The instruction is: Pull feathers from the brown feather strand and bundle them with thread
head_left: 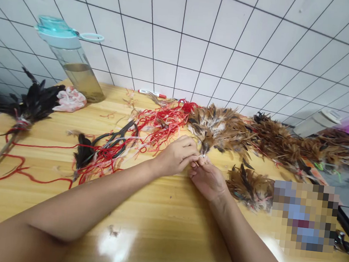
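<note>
Fingers of both hands meet over the middle of the table. My right hand (209,180) is closed with the palm turned up, pinching the pale quill end of a small brown feather bunch (207,144). From the left, my left hand (178,156) pinches at the same quill end, its fingertips touching the right hand's. Whether a thread is between the fingers is too small to tell. Just behind the hands lies a pile of brown feathers (225,126). A tangle of red string (165,125) lies beyond my left hand.
Black-handled scissors (115,139) lie under string at left. A water bottle (79,67) stands by the tiled wall. A stick with black feathers (25,110) rests at far left. More brown feathers (253,186) lie right of my right hand; a marker (152,94) is at the back.
</note>
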`<state>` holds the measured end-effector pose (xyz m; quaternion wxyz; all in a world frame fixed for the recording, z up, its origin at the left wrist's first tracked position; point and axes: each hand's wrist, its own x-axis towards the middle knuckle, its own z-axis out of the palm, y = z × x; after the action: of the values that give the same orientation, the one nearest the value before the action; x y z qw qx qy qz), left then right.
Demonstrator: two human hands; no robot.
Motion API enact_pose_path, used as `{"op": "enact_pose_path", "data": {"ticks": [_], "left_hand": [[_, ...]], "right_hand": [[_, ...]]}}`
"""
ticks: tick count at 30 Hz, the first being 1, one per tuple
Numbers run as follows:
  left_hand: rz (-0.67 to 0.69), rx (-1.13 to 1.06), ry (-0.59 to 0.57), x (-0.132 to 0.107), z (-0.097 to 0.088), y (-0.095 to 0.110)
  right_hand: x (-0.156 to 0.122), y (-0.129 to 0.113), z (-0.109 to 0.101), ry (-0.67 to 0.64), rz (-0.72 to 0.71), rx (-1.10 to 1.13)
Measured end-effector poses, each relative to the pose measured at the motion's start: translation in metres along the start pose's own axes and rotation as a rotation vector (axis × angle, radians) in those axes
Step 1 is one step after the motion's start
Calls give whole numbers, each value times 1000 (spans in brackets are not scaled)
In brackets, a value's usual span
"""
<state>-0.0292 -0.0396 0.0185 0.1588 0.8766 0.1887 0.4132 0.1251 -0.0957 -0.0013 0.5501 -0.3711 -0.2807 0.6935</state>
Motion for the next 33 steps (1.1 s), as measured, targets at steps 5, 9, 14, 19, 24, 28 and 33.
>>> {"op": "enact_pose_path", "data": {"ticks": [5,9,14,19,24,28,33], "left_hand": [[-24,-205,26,4,-5,2],[-131,-448,22,3,-1,5],[-453,-839,-20,1,2,8],[-626,-902,-49,3,0,8],[-636,-1009,-118,5,0,2],[-628,-980,-178,4,-3,-1],[-459,-747,-209,5,-9,-3]], "right_hand": [[-1,3,5,-16,36,40],[-2,5,11,-14,31,108],[-9,5,19,-9,96,256],[-14,4,22,-87,146,433],[-13,8,21,-77,169,476],[-12,10,21,-98,172,482],[-11,11,20,-112,194,475]]}}
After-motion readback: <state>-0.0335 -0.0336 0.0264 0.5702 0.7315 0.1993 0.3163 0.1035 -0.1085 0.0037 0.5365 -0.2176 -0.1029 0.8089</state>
